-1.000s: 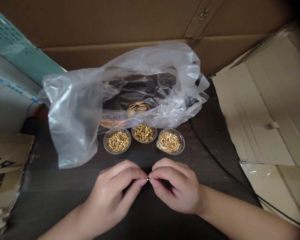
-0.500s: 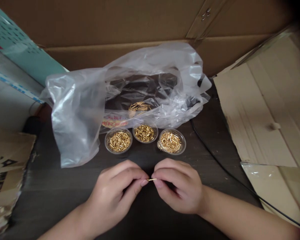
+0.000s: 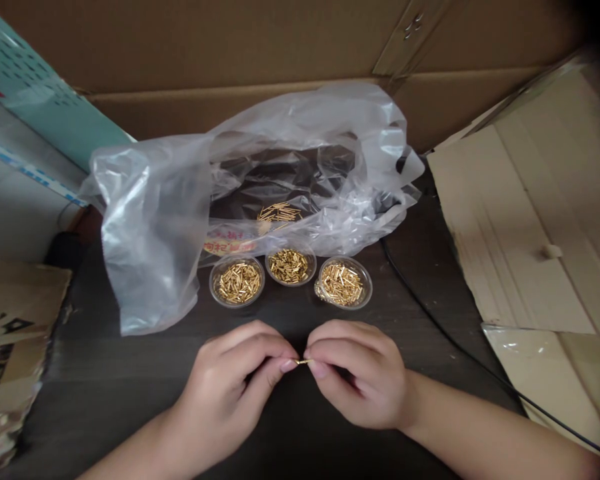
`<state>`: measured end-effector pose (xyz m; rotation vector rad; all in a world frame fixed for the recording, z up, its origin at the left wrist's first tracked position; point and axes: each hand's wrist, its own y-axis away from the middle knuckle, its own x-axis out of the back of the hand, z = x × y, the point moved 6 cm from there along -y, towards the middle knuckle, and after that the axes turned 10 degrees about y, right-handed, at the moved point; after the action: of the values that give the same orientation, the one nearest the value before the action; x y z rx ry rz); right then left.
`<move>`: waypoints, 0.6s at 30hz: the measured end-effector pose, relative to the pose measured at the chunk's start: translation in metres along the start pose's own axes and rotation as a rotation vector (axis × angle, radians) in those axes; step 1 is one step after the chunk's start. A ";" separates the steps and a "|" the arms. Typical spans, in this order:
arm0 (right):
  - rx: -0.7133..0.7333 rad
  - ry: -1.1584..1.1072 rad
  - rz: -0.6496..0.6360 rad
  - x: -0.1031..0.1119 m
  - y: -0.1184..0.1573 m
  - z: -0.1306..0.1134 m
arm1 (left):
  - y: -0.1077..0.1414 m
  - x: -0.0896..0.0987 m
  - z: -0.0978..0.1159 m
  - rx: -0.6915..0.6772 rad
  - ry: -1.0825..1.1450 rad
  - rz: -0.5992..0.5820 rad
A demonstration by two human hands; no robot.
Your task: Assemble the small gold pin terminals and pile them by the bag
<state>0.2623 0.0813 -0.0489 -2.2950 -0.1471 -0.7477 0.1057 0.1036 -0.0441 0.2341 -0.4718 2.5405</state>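
Gold pin, short and thin, sits pinched crosswise between both hands. The left hand and right hand are curled almost shut, each holding one end between thumb and forefinger, just above a dark wooden table. Farther on, 3 clear plastic cups stand in a row, all filled with loose gold pins, just in front of a crumpled clear plastic bag holding more pins. A black cable runs along the right, and a cardboard wall rises behind.

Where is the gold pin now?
In the head view, the gold pin is pinched between the left hand and the right hand, below the middle clear cup.
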 end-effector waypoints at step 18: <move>-0.068 -0.068 -0.047 -0.004 -0.001 0.001 | 0.002 -0.003 -0.001 -0.031 -0.044 -0.013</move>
<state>0.2590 0.0832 -0.0509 -2.3902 -0.2106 -0.7091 0.1066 0.1006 -0.0460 0.2810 -0.5243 2.5183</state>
